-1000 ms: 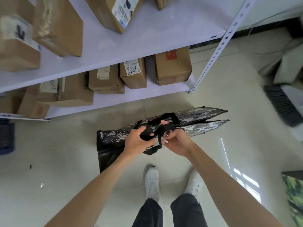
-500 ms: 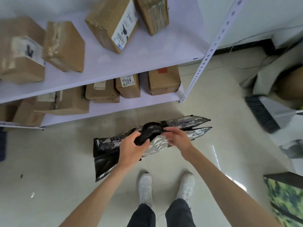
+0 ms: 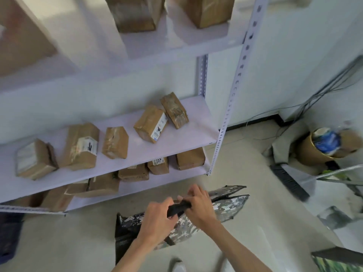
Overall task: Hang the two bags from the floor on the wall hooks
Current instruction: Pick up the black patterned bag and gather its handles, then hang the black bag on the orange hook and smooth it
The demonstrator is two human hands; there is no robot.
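A grey camouflage bag [image 3: 225, 210] with black side panels hangs in front of me above the floor. Both hands hold its bunched black handles [image 3: 177, 208]. My left hand [image 3: 157, 220] grips the handles from the left and my right hand [image 3: 198, 207] grips them from the right, fingers closed. A second bag [image 3: 337, 264], green camouflage with a dark top edge, shows at the bottom right corner, mostly cut off. No wall hooks are in view.
A white metal shelf rack [image 3: 224, 130] with several brown parcels stands right ahead. To the right are a broom head [image 3: 288, 181], a round cardboard drum [image 3: 318, 148], cables along the wall and a dark bin [image 3: 7, 238] at far left.
The view has tilted upward, showing more of the shelves. The bag has risen with both hands, which have closed tighter around the gathered handles.
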